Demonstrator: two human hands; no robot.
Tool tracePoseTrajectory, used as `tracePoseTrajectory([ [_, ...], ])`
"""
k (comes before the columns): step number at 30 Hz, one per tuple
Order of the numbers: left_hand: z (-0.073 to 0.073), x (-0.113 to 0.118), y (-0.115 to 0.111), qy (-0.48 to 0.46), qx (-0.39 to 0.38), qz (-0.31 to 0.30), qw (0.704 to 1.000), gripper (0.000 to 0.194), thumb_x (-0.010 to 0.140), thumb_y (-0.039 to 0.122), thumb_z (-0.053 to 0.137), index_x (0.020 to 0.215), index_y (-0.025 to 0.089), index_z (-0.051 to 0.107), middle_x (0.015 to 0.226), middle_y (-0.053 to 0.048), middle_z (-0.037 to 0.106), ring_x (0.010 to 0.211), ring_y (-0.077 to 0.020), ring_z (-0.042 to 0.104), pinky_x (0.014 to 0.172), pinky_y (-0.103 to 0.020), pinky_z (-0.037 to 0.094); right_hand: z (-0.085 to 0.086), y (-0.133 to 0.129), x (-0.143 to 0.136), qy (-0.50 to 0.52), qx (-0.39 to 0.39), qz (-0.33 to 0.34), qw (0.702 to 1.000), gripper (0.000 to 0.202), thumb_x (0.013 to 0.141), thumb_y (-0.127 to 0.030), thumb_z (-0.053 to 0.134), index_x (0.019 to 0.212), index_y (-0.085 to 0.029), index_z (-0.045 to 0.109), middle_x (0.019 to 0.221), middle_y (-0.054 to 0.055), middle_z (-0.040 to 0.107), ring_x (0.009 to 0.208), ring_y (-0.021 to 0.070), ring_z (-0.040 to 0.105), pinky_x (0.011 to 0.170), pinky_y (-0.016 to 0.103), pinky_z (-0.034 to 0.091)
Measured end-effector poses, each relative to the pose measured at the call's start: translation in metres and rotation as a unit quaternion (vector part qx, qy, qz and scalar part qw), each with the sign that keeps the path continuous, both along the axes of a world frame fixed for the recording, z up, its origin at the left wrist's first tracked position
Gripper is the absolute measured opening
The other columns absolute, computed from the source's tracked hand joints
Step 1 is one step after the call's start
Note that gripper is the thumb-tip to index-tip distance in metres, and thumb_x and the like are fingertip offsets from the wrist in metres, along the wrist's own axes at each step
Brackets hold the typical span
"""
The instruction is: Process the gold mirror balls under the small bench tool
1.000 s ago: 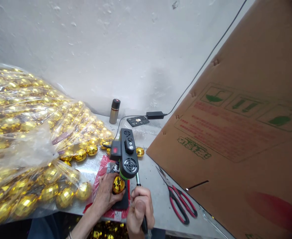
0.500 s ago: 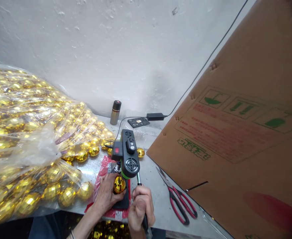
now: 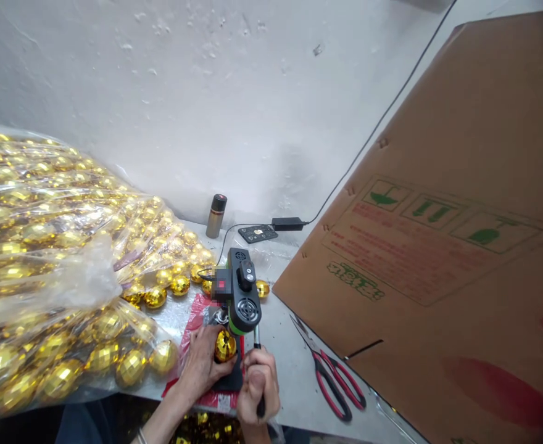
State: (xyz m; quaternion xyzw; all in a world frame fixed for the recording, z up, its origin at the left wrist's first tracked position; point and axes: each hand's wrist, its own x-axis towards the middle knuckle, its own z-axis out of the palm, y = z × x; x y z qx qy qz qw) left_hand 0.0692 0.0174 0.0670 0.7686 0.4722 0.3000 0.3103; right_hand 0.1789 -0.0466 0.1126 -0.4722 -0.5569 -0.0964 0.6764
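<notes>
A gold faceted ball [image 3: 225, 346] sits under the head of a small black machine [image 3: 244, 293] with a green band. My left hand [image 3: 203, 361] grips the ball from the left, thumb in front and fingers behind it. My right hand [image 3: 258, 382] is closed around the black handle [image 3: 261, 407] of the machine's metal lever, to the right of the ball. Beneath the machine, red plastic sheeting [image 3: 192, 320] lies on the grey table [image 3: 294, 376].
A clear bag [image 3: 91, 271] full of gold balls covers the left side. Red-handled scissors [image 3: 331, 376] lie right of my hands, beside a large cardboard box [image 3: 419, 277]. Behind the machine are a spray can [image 3: 216, 216], a phone-like black item [image 3: 257, 233] and a power adapter [image 3: 287, 223].
My right hand and the lever handle have shifted slightly, the handle's lower end now pointing more toward me. My left hand still holds the ball. The whole view has moved a little.
</notes>
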Motion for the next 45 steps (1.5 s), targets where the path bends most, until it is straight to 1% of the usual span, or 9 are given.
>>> tracePoseTrajectory([
  [8, 0.001, -0.001, 0.002, -0.005, 0.002, -0.008, 1.0, 0.044, 0.079, 0.03, 0.077, 0.122, 0.023, 0.068, 0.115, -0.01, 0.076, 0.115, -0.0344, 0.068, 0.104, -0.053, 0.049, 0.005, 0.004, 0.012, -0.093, 0.03, 0.014, 0.995, 0.035, 0.111, -0.03, 0.044, 0.079, -0.024, 0.059, 0.075, -0.002, 0.063, 0.065, 0.0136, 0.062, 0.067, 0.029, 0.054],
  [13, 0.001, -0.003, 0.001, 0.003, 0.019, -0.005, 1.0, 0.048, 0.081, 0.031, 0.076, 0.127, 0.021, 0.067, 0.123, -0.013, 0.076, 0.118, -0.0353, 0.069, 0.105, -0.056, 0.052, 0.068, -0.006, 0.01, -0.026, -0.028, 0.017, 0.999, 0.032, 0.108, -0.016, 0.043, 0.08, -0.022, 0.058, 0.075, 0.0, 0.06, 0.062, 0.0126, 0.058, 0.056, 0.025, 0.046],
  [18, -0.028, -0.022, -0.02, 0.041, 0.075, -0.005, 0.996, 0.066, 0.075, 0.032, 0.084, 0.137, 0.02, 0.065, 0.134, -0.019, 0.073, 0.127, -0.0423, 0.067, 0.108, -0.062, 0.052, 0.121, -0.007, 0.008, 0.016, -0.101, 0.039, 0.994, 0.035, 0.109, -0.025, 0.05, 0.074, -0.022, 0.056, 0.064, -0.005, 0.051, 0.052, 0.0096, 0.047, 0.048, 0.022, 0.037],
  [21, -0.034, -0.039, -0.025, 0.065, 0.128, -0.004, 0.99, 0.081, 0.071, 0.046, 0.09, 0.143, 0.021, 0.061, 0.144, -0.022, 0.068, 0.133, -0.0465, 0.062, 0.11, -0.065, 0.051, 0.114, -0.006, 0.004, 0.03, -0.081, 0.034, 0.996, 0.035, 0.109, -0.025, 0.049, 0.076, -0.022, 0.057, 0.066, -0.005, 0.053, 0.054, 0.0092, 0.047, 0.05, 0.021, 0.038],
  [25, 0.001, -0.044, 0.012, 0.088, 0.152, 0.078, 0.981, 0.049, 0.103, 0.038, 0.053, 0.149, 0.022, 0.053, 0.146, -0.017, 0.066, 0.135, -0.0338, 0.063, 0.115, -0.056, 0.049, 0.094, -0.007, -0.002, 0.053, -0.056, 0.036, 0.996, 0.034, 0.109, -0.024, 0.048, 0.077, -0.021, 0.057, 0.069, -0.004, 0.053, 0.057, 0.0099, 0.05, 0.054, 0.022, 0.041],
  [29, 0.043, -0.025, 0.073, 0.173, 0.024, 0.182, 0.968, 0.047, 0.106, 0.032, 0.042, 0.146, 0.01, 0.054, 0.135, -0.025, 0.068, 0.125, -0.0351, 0.068, 0.105, -0.05, 0.054, 0.085, -0.008, -0.002, 0.067, -0.064, 0.041, 0.995, 0.033, 0.109, -0.024, 0.048, 0.077, -0.021, 0.057, 0.07, -0.003, 0.054, 0.054, 0.0097, 0.046, 0.051, 0.023, 0.038],
  [33, 0.049, -0.01, 0.104, 0.165, -0.031, 0.187, 0.968, 0.05, 0.1, 0.034, 0.053, 0.144, 0.01, 0.056, 0.123, -0.025, 0.073, 0.113, -0.0371, 0.074, 0.095, -0.047, 0.057, 0.082, -0.009, -0.002, 0.067, -0.069, 0.039, 0.995, 0.034, 0.109, -0.023, 0.047, 0.078, -0.021, 0.059, 0.073, -0.002, 0.057, 0.054, 0.0096, 0.045, 0.051, 0.023, 0.036],
  [38, 0.044, -0.017, 0.098, 0.084, -0.05, 0.141, 0.985, 0.044, 0.095, 0.037, 0.061, 0.134, 0.017, 0.063, 0.125, -0.016, 0.076, 0.117, -0.0317, 0.073, 0.101, -0.041, 0.055, 0.081, -0.008, -0.003, 0.064, -0.057, 0.033, 0.996, 0.033, 0.109, -0.021, 0.047, 0.077, -0.021, 0.058, 0.073, -0.002, 0.057, 0.056, 0.0101, 0.048, 0.052, 0.023, 0.038],
  [45, 0.054, -0.046, 0.046, -0.15, -0.129, 0.095, 0.976, 0.052, 0.094, 0.064, 0.056, 0.124, 0.023, 0.066, 0.117, -0.007, 0.078, 0.108, -0.0283, 0.075, 0.096, -0.039, 0.059, 0.084, -0.008, -0.003, 0.045, -0.055, 0.033, 0.997, 0.032, 0.108, -0.015, 0.046, 0.079, -0.022, 0.057, 0.074, -0.003, 0.057, 0.059, 0.0092, 0.052, 0.055, 0.021, 0.042],
])
